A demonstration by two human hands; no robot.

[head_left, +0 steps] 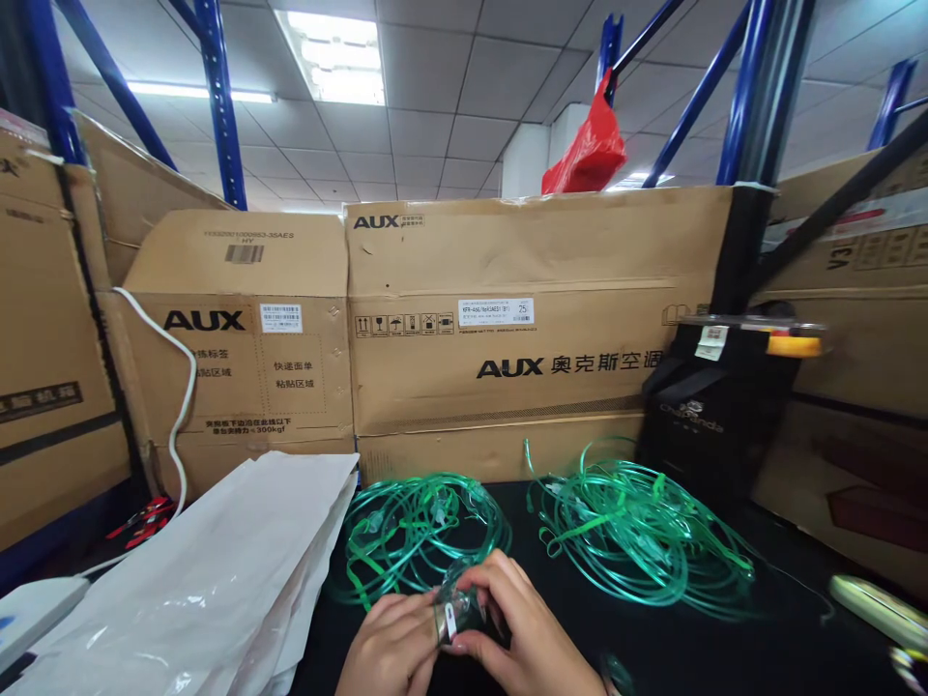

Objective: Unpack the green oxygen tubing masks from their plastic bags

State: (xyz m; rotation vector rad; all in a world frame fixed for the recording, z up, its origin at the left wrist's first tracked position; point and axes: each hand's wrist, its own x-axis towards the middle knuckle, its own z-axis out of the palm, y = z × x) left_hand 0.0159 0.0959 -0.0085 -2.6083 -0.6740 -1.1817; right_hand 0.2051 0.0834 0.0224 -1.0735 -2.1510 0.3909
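My left hand point(397, 646) and my right hand point(533, 628) are together at the bottom middle, both closed on a small clear plastic piece point(464, 604). A narrow white tag or strip point(450, 620) shows on it between my fingers. What kind of piece it is, I cannot make out; my fingers cover part of it. Just beyond my hands lies a loose coil of clear green tubing point(500, 517) with bright green ties. To its right sits a larger coil of the same tubing point(638, 541). Whether the piece joins the nearer coil cannot be seen.
White plastic bags point(195, 570) are stacked at left, beside a white cable point(189, 387) and a red-and-black item point(149, 522). Large cardboard boxes point(427, 396) wall off the back. A black bag point(688, 416) stands at back right; a yellowish object point(877, 611) lies at the right edge.
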